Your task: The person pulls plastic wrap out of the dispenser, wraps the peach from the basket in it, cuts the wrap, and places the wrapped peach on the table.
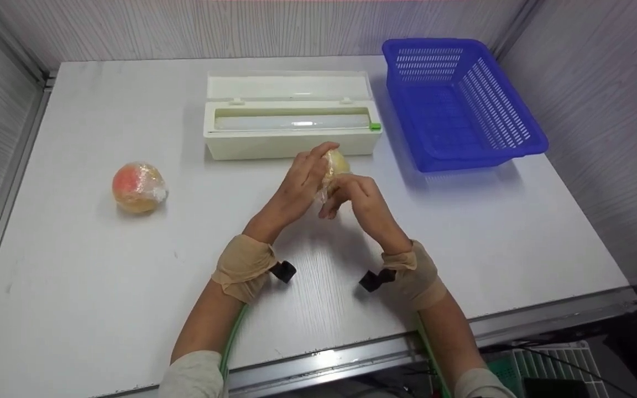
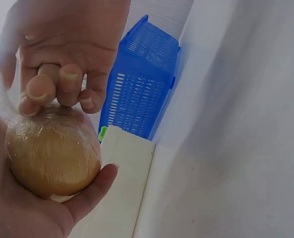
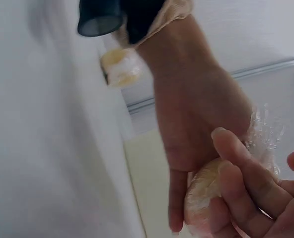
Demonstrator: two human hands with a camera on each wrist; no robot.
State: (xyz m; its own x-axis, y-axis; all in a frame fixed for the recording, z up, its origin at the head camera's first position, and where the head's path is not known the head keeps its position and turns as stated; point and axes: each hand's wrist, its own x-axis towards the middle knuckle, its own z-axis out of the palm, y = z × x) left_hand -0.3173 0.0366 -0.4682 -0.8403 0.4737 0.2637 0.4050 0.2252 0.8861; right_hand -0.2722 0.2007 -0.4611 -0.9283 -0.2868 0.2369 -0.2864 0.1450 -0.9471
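Note:
A round yellowish peach (image 1: 339, 162) wrapped in clear cling film is between my hands, just in front of the white box. My left hand (image 1: 298, 185) holds it, palm and thumb cradling its side in the left wrist view. Over the film-covered fruit, the curled fingers of my right hand (image 1: 364, 203) grip the cling film (image 3: 267, 141), whose crumpled loose end sticks out beside them. Fingers hide part of the fruit. Another film-wrapped peach (image 1: 139, 188), red and yellow, lies on the left of the table.
Behind my hands stands a white cling film dispenser (image 1: 291, 146), lid raised, with a film roll (image 1: 291, 122) inside and a green slider (image 1: 375, 126) at its right end. A blue plastic basket (image 1: 443, 156) sits at the back right of the white table (image 1: 103, 287).

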